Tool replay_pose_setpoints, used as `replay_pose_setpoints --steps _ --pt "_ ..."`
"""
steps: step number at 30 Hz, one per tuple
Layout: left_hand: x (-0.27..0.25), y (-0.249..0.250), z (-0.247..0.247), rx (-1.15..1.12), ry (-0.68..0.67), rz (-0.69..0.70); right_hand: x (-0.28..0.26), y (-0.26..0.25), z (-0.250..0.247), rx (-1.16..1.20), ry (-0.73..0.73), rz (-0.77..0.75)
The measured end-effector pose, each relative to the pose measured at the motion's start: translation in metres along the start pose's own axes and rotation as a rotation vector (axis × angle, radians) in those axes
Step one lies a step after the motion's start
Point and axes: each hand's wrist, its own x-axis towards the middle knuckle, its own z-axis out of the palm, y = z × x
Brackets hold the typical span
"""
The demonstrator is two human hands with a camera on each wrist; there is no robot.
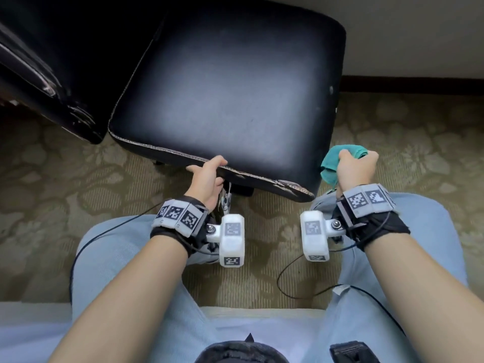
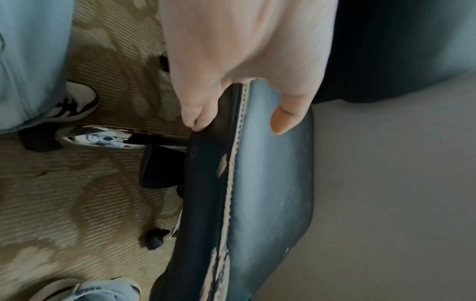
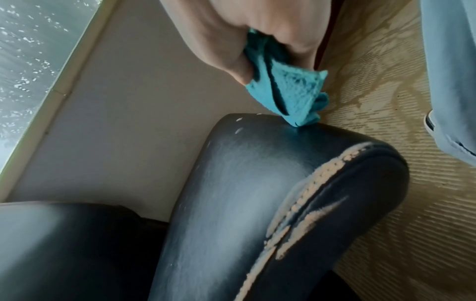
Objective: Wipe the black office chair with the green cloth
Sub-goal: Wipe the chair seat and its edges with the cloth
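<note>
While the left hand (image 1: pixel 207 176) grips the black office chair's (image 1: pixel 230 85) front seat edge, the right hand (image 1: pixel 353 169), fist closed round the bunched green cloth (image 1: pixel 330 167), must sweep leftward.

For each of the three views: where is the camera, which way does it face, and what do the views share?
Head: on the head, facing down at the chair seat, both forearms, knees.
Left wrist: along the left hand gripping the seat's front edge; a shoe shows.
Right wrist: along the right hand holding the green cloth at the seat corner.
Shared: the seat's worn seam appears in all three.

Left hand (image 1: pixel 207 176) grips chair (image 1: pixel 230 82) edge — right hand (image 1: pixel 357 167) bunches cloth (image 1: pixel 330 166).
</note>
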Motion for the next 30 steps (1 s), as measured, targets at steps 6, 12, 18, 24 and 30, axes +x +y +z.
replay_pose_setpoints --steps 6,12,18,24,30 --pt "-0.003 -0.012 0.031 -0.045 -0.014 -0.027 0.011 0.002 -0.010 0.211 0.100 0.075" --pt "-0.008 -0.013 0.063 -0.054 -0.129 -0.120 0.028 0.006 -0.030 0.249 0.118 0.030" --pt "-0.001 -0.011 0.083 -0.168 -0.099 -0.118 0.045 0.012 -0.034 0.267 0.102 0.051" --pt "-0.010 -0.016 0.093 0.053 -0.007 -0.177 0.063 0.019 -0.040 0.330 0.184 0.044" --pt "-0.040 0.032 0.108 0.573 -0.251 -0.223 0.050 0.030 -0.032 0.334 0.154 0.115"
